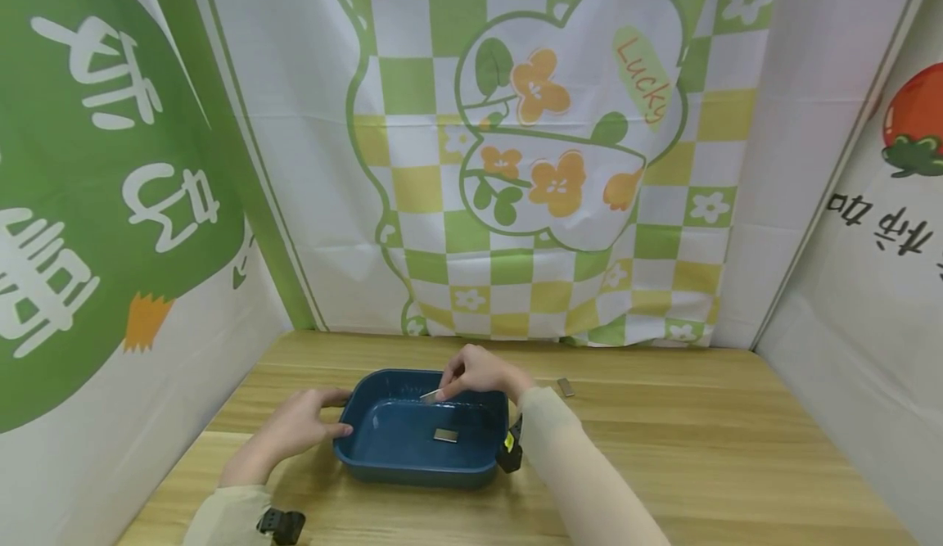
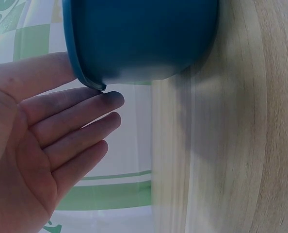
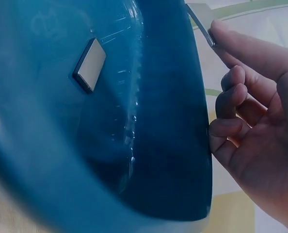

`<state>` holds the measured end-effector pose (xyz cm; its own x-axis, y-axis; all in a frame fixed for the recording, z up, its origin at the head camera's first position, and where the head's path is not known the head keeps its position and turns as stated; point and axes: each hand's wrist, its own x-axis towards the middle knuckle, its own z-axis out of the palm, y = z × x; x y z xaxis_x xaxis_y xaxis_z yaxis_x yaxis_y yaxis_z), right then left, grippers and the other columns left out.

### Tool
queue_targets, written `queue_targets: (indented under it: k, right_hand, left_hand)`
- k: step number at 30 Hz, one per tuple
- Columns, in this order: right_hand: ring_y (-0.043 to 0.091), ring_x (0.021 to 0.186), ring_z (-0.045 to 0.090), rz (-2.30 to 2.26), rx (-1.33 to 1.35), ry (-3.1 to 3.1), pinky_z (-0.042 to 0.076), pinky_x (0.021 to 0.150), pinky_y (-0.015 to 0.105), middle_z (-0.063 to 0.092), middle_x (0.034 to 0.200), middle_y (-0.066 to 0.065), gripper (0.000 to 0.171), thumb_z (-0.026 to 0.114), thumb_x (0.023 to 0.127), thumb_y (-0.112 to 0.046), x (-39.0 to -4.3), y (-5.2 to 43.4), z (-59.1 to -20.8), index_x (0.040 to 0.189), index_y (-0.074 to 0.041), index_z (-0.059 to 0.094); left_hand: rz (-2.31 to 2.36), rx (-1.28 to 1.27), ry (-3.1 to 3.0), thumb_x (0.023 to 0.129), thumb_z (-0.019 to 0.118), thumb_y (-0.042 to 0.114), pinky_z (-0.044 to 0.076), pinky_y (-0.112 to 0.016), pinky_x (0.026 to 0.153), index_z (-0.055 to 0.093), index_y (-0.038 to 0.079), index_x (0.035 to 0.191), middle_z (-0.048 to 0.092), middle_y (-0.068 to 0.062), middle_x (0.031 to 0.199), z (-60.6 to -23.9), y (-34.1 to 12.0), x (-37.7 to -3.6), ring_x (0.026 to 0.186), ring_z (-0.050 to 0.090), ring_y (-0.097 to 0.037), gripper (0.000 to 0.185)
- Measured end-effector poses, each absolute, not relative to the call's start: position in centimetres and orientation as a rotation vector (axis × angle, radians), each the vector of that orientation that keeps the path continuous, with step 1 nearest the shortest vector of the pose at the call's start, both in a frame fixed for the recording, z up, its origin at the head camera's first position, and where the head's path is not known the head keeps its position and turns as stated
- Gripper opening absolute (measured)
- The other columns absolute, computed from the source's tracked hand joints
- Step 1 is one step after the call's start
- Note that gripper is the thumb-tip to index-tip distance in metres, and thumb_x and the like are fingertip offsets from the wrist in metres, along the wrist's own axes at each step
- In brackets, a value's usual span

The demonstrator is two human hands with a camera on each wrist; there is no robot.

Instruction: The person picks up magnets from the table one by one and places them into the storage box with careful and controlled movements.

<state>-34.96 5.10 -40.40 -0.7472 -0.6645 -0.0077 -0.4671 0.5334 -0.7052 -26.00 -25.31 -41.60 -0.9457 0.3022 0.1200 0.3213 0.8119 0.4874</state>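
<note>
- A dark blue rectangular basin (image 1: 420, 448) sits on a pale wooden table (image 1: 700, 448); I use it as the landmark for everything else.
- My left hand (image 1: 298, 427) rests against the basin's left wall, fingers straight and lightly spread, the thumb near the rim's left corner. It grips nothing.
- From the left wrist view, the fingertips (image 2: 112, 99) of that flat palm touch just under the basin's lip (image 2: 88, 80), with the basin's outer wall rising above them.
- My right hand (image 1: 479, 374) hovers over the basin's far rim, pinching a small flat silver metal plate (image 1: 430, 396) between thumb and forefinger.
- In the right wrist view, the pinched plate (image 3: 200, 22) shows edge-on above the basin's rim, and my other fingers (image 3: 231, 92) curl loosely, their tips near the outside of the basin wall.
- A second metal plate (image 1: 445, 435) of the same kind lies flat on the basin's floor, near its middle; the right wrist view shows it (image 3: 89, 65) as a pale rectangle against the glossy blue.
- A third metal plate (image 1: 565, 387) lies on the table to the right of the basin, well apart from it.
- Printed cloth panels (image 1: 530, 145) in green, yellow and white stand behind and to both sides of the basin.
</note>
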Motion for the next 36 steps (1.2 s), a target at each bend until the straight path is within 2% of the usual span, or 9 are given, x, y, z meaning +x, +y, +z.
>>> queue_targets:
  k: [19,36]
  right_hand:
    - [0.007,0.069,0.059,-1.028,-0.916,2.503,0.05,0.068,0.021,0.07,0.077,-0.007,0.009,0.077,0.079,-0.025,-35.07,4.67,-40.74,0.081,-0.017,0.076]
    - [0.008,0.07,0.058,-1.004,-0.895,2.482,0.048,0.067,0.021,0.071,0.078,-0.006,0.009,0.077,0.079,-0.026,-35.07,4.07,-40.62,0.08,-0.017,0.077]
  left_hand:
    - [-0.772,-0.529,-2.936,0.077,0.078,0.023,0.045,-0.057,0.094,0.062,0.002,0.121,0.067,-0.016,0.116,-41.58,-25.33,-26.16,0.112,0.06,-0.038,0.052]
    - [-0.76,-0.526,-2.94,0.076,0.078,0.024,0.045,-0.056,0.094,0.062,0.001,0.121,0.067,-0.016,0.116,-41.65,-25.34,-26.2,0.112,0.06,-0.038,0.053]
